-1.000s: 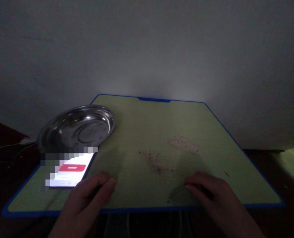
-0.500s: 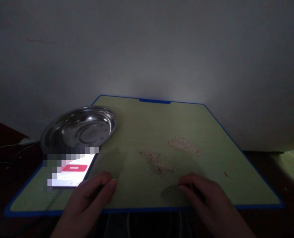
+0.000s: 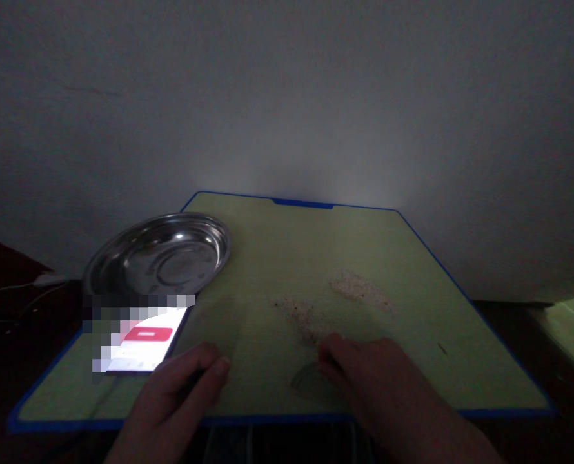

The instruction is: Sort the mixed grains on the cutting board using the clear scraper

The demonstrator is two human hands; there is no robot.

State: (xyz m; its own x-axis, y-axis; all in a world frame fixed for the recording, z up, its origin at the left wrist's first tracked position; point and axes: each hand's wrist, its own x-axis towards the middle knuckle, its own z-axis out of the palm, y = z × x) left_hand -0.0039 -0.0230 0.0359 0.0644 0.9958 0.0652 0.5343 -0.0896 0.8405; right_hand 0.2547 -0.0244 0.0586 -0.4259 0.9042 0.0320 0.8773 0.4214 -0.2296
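My right hand [image 3: 369,374] is closed in a pinch at the near edge of a pile of pale, rice-like grains [image 3: 299,316]. From its fingertips a thin, curved tool that looks like tweezers [image 3: 306,374] points left, low over the board; it is dim and blurred. Dark specks are mixed into the grains. Behind and to the right lies a second pale pile [image 3: 362,290]. My left hand [image 3: 185,380] rests at the board's front edge, fingers curled and thumb against the index finger, with nothing visible in it.
A wide steel basin [image 3: 171,254] stands at the left of the green, blue-edged board [image 3: 277,245]. In front of it lies a lit phone [image 3: 146,348], partly pixelated. One small dark sliver [image 3: 442,348] lies at the right. A grey wall [image 3: 287,103] rises behind.
My right hand has moved left and slightly away from me, bringing the tweezers along, and now covers the near end of the closer pile. My left hand has hardly moved.
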